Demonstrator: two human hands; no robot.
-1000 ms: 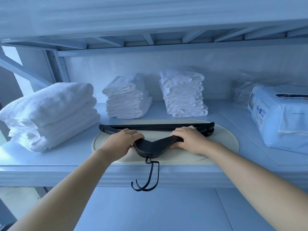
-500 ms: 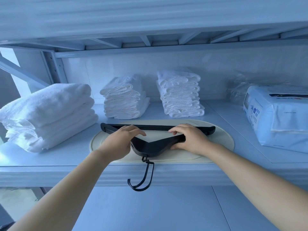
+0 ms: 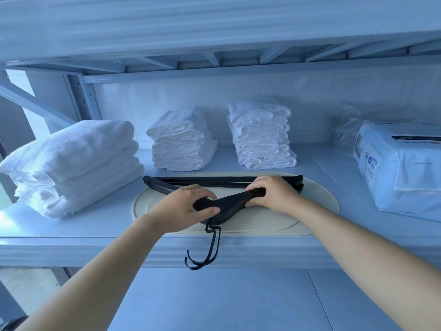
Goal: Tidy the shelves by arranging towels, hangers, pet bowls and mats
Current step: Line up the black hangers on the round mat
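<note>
Black rigid plastic hangers (image 3: 229,204), apparently two stacked, lie on the cream oval mat (image 3: 315,211), hooks (image 3: 210,249) overhanging the shelf edge (image 3: 95,249). Left hand (image 3: 181,206) and right hand (image 3: 274,195) each clasp a shoulder. Judged light and stiff; hold there.

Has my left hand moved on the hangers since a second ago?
Yes. Judged against the mat, the left hand has shifted right, toward the middle of the black hangers, which it now grips.
</note>
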